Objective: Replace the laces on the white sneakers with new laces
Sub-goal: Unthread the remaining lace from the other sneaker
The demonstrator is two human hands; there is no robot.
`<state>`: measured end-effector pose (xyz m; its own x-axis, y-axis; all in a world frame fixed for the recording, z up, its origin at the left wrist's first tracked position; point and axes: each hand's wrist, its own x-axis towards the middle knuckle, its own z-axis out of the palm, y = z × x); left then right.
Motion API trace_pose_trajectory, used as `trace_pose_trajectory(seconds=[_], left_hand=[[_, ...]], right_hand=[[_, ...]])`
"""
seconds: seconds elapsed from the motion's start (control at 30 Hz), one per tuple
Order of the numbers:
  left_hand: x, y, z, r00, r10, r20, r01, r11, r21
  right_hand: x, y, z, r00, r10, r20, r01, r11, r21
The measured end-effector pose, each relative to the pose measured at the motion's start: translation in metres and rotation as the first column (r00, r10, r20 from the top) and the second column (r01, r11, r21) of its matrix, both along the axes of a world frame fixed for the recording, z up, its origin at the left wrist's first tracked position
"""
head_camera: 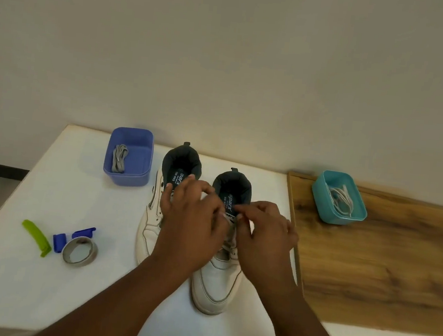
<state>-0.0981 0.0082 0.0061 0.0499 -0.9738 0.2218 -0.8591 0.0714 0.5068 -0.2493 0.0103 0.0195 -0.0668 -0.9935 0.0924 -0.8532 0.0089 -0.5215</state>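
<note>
Both hands work at the upper eyelets of the right sneaker (pixel 216 282): left hand (pixel 193 219) and right hand (pixel 265 230), fingers curled, apparently pinching its lace (pixel 230 240). Under the left hand, the left sneaker (pixel 149 228). Beyond-left, grey laces (pixel 119 162) in a blue tub (pixel 126 178); beyond-right, white laces (pixel 341 198) in a teal tub (pixel 327 212). Judged stage: early unlacing or late relacing; cannot tell which.

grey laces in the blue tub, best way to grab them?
Come straight down from above: the blue tub is open-topped and its walls block any side approach. The grey laces lie as a folded bundle along the tub's left side, so pinch across the narrow middle of the bundle, where the strands run together, probably lifting all at once.
</note>
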Motion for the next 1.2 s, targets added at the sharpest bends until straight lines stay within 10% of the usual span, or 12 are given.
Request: trace_pose_trajectory(seconds=[0.13,0.4,0.7,0.97,1.2], left_hand=[[0.012,-0.002,0.004,0.986,0.143,-0.089,-0.15,0.985,-0.085],[-0.002,0.003,-0.011,0.963,-0.147,0.225,0.132,0.988,0.082],[0.017,-0.003,0.012,0.957,0.257,-0.135,-0.274,0.953,-0.128],[0.001,0.0,-0.007,0.98,-0.12,0.159,0.113,0.992,0.054],[0.017,-0.005,0.025,0.905,0.118,-0.409,-0.228,0.945,-0.232]], right_hand=[[-0.005,0.0,0.007,0.998,-0.002,-0.062,0.005,0.999,0.044],[-0.001,-0.002,0.006,0.999,-0.029,0.02,0.027,0.997,0.073],[-0.008,-0.002,0.011,0.996,-0.041,0.076,0.033,0.995,0.097],[-0.003,-0.003,0.009,0.989,-0.049,0.137,0.042,0.998,0.052],[-0.009,-0.001,0.011,0.989,-0.031,0.145,0.025,0.999,0.044]])
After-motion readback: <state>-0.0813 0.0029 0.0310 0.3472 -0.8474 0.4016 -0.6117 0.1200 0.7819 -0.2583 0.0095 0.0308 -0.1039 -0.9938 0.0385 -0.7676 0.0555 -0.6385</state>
